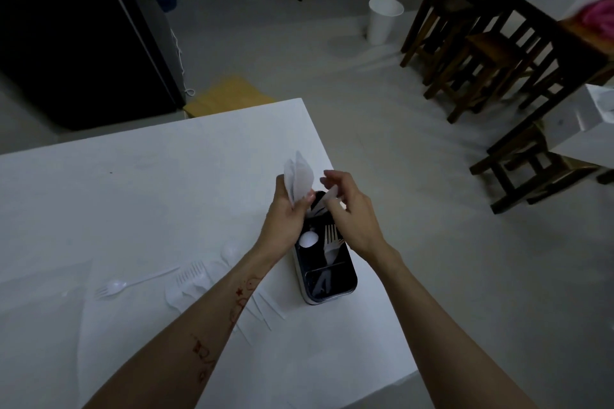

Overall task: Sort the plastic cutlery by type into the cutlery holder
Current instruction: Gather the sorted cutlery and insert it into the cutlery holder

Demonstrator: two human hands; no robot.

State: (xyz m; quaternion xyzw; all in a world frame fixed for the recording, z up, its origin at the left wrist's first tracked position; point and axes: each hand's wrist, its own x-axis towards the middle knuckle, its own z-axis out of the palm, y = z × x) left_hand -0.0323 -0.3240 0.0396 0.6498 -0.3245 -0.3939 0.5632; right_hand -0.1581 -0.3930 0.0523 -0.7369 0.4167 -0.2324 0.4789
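A black cutlery holder (pixel 345 285) with a white rim stands near the right edge of the white table (pixel 133 196). One compartment holds a white spoon (pixel 308 239), another holds white forks (pixel 330 237). My left hand (pixel 287 212) grips a bunch of white plastic knives (pixel 299 176) above the holder's far end, blades pointing up. Beside it, my right hand (pixel 345 202) pinches one white piece (pixel 330 193) over the far compartment. Loose white cutlery lies left of the holder: a long spoon (pixel 116 285), forks (pixel 189 274) and more pieces under my left forearm.
The table's right edge runs just past the holder, its far corner (pixel 300 100) beyond my hands. On the floor stand a white bin (pixel 382 20), a yellow mat (pixel 226 93), dark wooden stools (pixel 478 56) and a wooden table to the right. A black cabinet (pixel 83 26) stands at the left.
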